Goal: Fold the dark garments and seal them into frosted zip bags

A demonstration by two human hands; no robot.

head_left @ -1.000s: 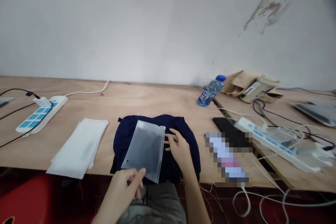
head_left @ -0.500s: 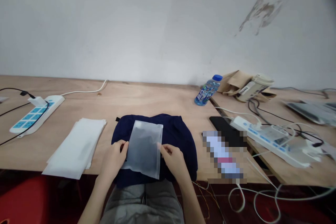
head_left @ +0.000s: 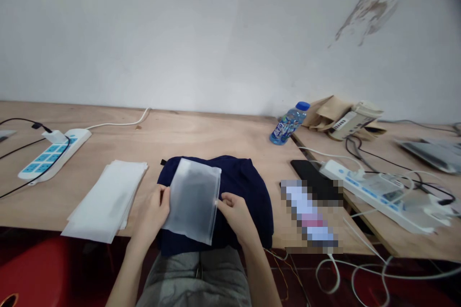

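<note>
The clear bag [head_left: 192, 201] is over the dark blue cloth [head_left: 248, 187], near six o'clock on the surface [head_left: 201, 129]. The left hand [head_left: 161, 204] has its grip closed on the nine-o'clock edge, the right hand [head_left: 230, 208] on the three-o'clock edge. Both should pull lightly and equally, so the film does not crease.

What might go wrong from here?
The frosted pouch appears pinched only along its sides by the left hand and right hand, so it might slip or crease. The dark blue cloth beneath reaches the table's front edge; a tug could drag it off.
</note>
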